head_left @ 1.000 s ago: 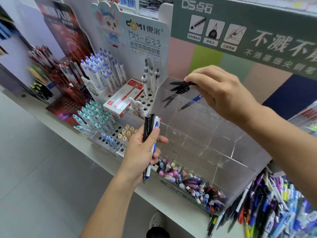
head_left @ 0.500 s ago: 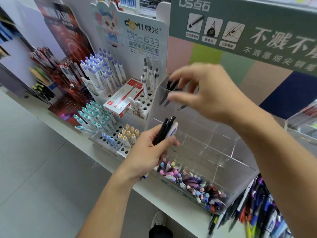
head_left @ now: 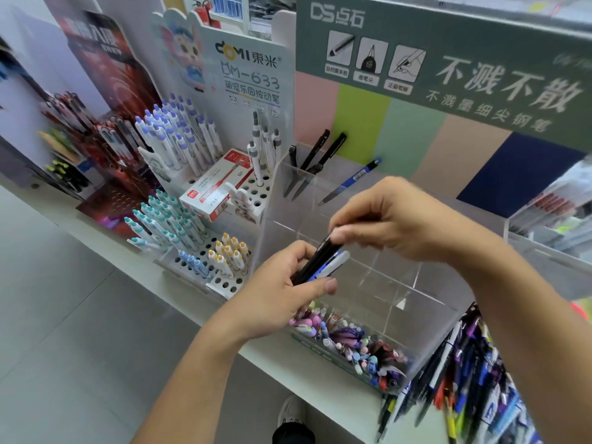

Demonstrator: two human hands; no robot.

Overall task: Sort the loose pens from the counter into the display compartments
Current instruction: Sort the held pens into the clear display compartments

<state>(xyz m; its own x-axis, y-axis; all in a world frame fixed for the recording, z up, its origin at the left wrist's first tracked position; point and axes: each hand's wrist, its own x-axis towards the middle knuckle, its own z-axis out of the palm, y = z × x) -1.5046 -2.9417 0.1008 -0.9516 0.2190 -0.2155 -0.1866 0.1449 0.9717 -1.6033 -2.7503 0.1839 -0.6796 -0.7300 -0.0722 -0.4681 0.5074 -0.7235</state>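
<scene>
My left hand (head_left: 282,296) grips a small bunch of pens (head_left: 320,264), black ones and a blue-and-white one, in front of the clear acrylic display (head_left: 426,302). My right hand (head_left: 394,219) reaches down from the right and pinches the top end of a black pen in that bunch. Three black pens (head_left: 315,158) lean in the display's back-left compartment, and a blue pen (head_left: 352,181) lies slanted in the compartment beside it. The front compartment holds several mixed coloured pens (head_left: 352,344).
Left of the display stands a white peg-hole pen stand (head_left: 230,200) with several pens and a red-and-white pen box (head_left: 217,190). A heap of loose pens (head_left: 464,389) lies on the counter at the lower right. A green sign (head_left: 448,59) hangs above.
My right hand let go of the black pens in the back-left compartment and came down to the bunch in my left hand. My left hand rose a little toward the display.
</scene>
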